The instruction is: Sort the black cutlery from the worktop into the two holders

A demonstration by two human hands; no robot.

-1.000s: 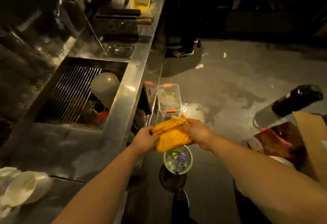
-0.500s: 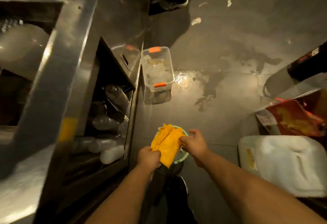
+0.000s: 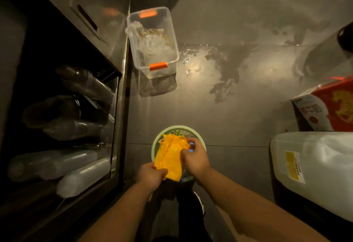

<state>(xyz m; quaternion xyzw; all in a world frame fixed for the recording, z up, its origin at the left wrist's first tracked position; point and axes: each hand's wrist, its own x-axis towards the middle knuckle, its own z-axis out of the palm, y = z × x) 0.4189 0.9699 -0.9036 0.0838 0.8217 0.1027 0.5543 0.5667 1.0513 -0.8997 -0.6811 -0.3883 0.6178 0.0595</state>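
Gripping the near corner of a yellow cloth (image 3: pixel 171 155), the left hand (image 3: pixel 150 175) has its fingers curled on it; the right hand (image 3: pixel 194 157) pinches the cloth's right edge. Both hold it over the rim of a pale green bucket (image 3: pixel 183 127) on the floor (image 3: pixel 229 108). The black cutlery and holders lie outside this view. Open wet floor stretches ahead, bounded left by a steel cabinet edge (image 3: pixel 124 108) and right by a white jerrycan (image 3: pixel 315 169).

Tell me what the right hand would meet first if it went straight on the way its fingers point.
The yellow cloth: the right hand pinches its edge, with the fingers aimed up and left in the picture. Past the cloth lies the green-rimmed bin, apparently lower down, though depth is unclear.
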